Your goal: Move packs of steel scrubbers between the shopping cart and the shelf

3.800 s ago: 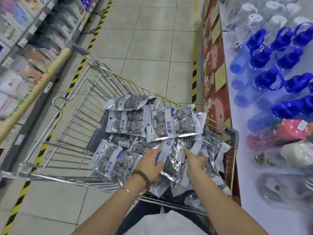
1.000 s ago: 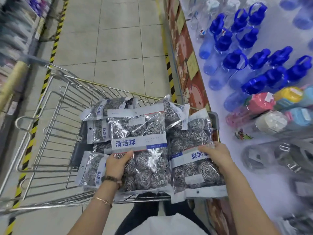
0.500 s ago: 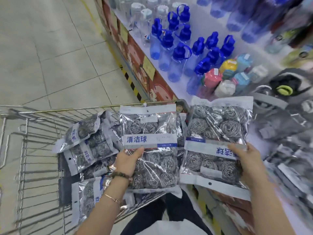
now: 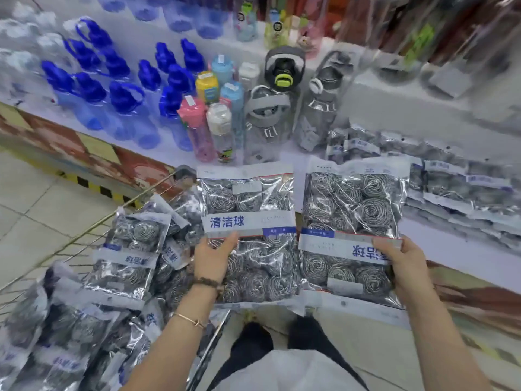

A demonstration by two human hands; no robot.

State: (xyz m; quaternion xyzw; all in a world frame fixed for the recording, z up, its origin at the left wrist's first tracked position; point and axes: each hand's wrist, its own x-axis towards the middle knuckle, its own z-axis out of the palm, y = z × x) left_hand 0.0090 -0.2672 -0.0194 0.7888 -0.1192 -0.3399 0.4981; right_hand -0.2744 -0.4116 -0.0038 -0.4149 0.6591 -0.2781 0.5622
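Two out of cart [image 4: 135,200], we now face shelf [image 4: 439,244]: left hand [image 4: 211,258] grip clasps left pack [image 4: 251,221], right hand [image 4: 403,261] right pack [image 4: 352,210].

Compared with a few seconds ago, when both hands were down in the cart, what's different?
The left hand took hold of the upright-label pack, the right hand the inverted-label pack, and lifted both out of the cart, rightward toward the shelf. The remaining packs stayed in the cart.

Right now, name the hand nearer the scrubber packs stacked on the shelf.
Right. The right hand is below-left of the shelf stack; the left hand is farther left, by the cart.
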